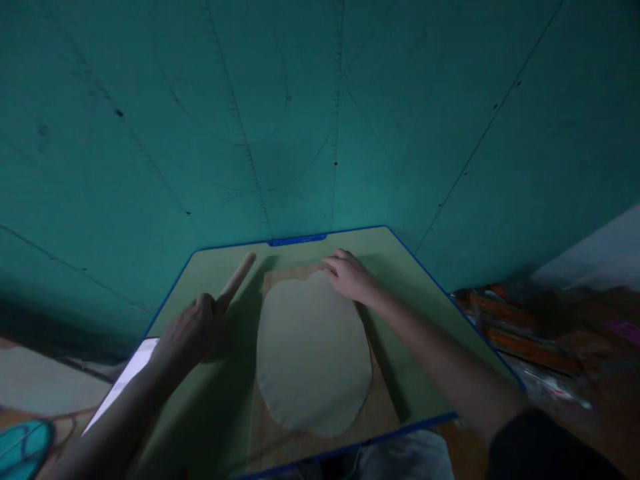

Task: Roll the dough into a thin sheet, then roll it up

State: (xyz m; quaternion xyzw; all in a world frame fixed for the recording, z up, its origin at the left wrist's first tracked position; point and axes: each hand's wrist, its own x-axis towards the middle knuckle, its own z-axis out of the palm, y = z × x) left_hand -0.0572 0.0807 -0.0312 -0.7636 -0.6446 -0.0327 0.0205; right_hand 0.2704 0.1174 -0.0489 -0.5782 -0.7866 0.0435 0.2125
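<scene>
A wide, flat sheet of pale rolled dough covers most of a wooden board. My right hand is at the dough's far right edge, its fingers pinched together on that edge. To the left of the board, my left hand is wrapped round a wooden rolling pin, held up at a slant and apart from the dough. The lower end of the pin is hidden by the hand.
The board lies on a light green table with a blue rim. A phone or tablet with a lit screen lies by the left edge, partly behind my forearm. A green wall rises behind the table. Wooden pieces and clutter are at right.
</scene>
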